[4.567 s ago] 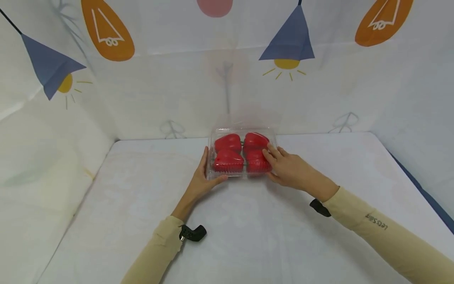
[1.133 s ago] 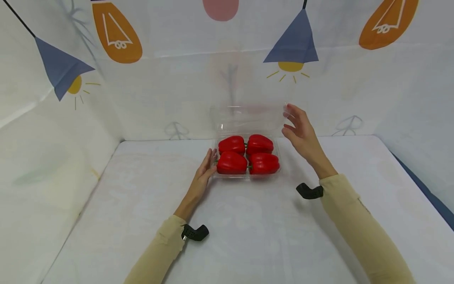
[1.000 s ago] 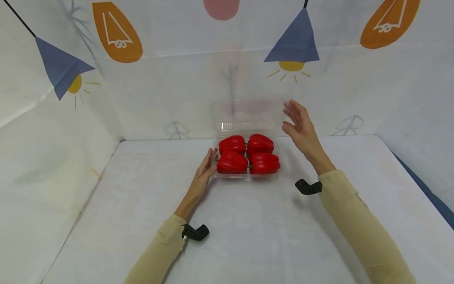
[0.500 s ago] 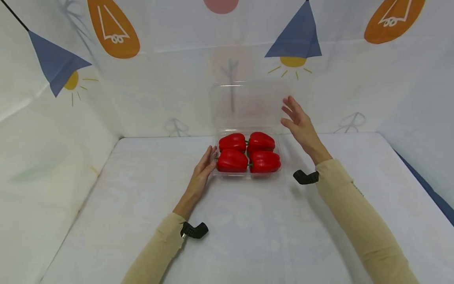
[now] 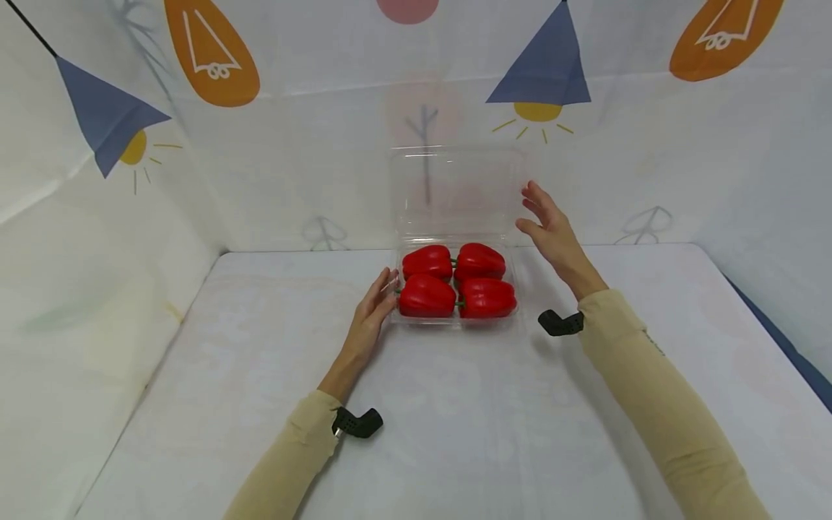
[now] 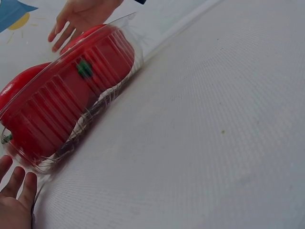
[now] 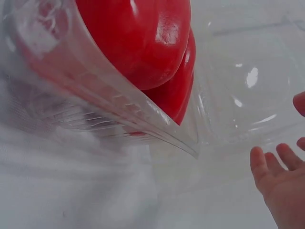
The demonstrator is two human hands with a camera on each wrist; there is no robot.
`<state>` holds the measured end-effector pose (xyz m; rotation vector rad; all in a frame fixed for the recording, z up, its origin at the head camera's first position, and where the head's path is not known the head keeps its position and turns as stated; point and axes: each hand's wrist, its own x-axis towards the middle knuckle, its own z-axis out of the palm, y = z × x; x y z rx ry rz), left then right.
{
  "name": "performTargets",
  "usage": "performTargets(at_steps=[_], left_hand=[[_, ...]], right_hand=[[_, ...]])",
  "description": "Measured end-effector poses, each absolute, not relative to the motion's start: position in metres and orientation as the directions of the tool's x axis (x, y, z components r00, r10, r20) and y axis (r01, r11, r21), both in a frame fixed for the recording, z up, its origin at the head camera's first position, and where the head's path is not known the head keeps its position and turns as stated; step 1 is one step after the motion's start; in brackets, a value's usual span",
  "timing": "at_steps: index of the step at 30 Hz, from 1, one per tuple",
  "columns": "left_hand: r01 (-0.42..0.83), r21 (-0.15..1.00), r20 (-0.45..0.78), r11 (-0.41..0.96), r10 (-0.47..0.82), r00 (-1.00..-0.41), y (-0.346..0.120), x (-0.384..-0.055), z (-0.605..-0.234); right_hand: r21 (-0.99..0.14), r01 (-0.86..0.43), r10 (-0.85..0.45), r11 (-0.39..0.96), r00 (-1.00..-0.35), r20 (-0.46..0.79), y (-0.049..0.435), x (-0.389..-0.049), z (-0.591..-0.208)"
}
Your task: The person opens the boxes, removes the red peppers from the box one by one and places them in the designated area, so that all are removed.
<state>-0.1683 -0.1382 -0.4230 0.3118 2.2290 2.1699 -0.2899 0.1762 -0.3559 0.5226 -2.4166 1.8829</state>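
A clear plastic clamshell box [image 5: 429,322] stands at the back of the table with its lid [image 5: 458,189] raised against the back wall. Several red bell peppers [image 5: 425,296] with green stems lie inside, in two rows. My left hand [image 5: 367,318] rests along the box's left side, fingers extended; in the left wrist view its fingertips [image 6: 29,179] are right at the box's lower corner. My right hand [image 5: 554,237] is beside the lid's right edge, fingers spread and lightly bent. In the right wrist view, that hand [image 7: 281,183] holds nothing, close to the lid.
The white table [image 5: 448,433] runs up to a white fabric back wall [image 5: 312,166] printed with lamps and bulbs. Side walls of the same fabric stand left and right. A black wrist mount [image 5: 357,423] sits on the left wrist, another mount [image 5: 560,323] on the right.
The box was closed with both hands on it; its lid has swung up and back. My right hand moved up and away from the peppers to the lid's edge. The left hand stayed at the left side.
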Motion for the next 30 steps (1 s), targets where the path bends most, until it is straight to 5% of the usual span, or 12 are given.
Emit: performTargets(at_steps=[8,19,27,30], left_hand=[[0.123,0.992,0.118,0.038,0.103,-0.988,-0.138,-0.173,-0.43],[0.098,0.995,0.098,0.014,0.024,-0.995,-0.14,-0.184,-0.448],[-0.044,0.967,-0.032,-0.251,0.052,-0.998,-0.141,-0.195,-0.441],[-0.078,0.979,-0.068,-0.19,0.057,-0.996,-0.143,-0.205,-0.439]], right_hand=[[-0.919,-0.266,-0.187,0.291,-0.958,0.218,0.185,-0.277,-0.363],[-0.833,-0.358,-0.356,0.423,-0.91,0.211,0.189,-0.242,-0.381],[-0.743,-0.497,-0.495,0.448,-0.83,0.256,0.183,-0.218,-0.383],[-0.675,-0.546,-0.548,0.497,-0.8,0.244,0.177,-0.212,-0.382]])
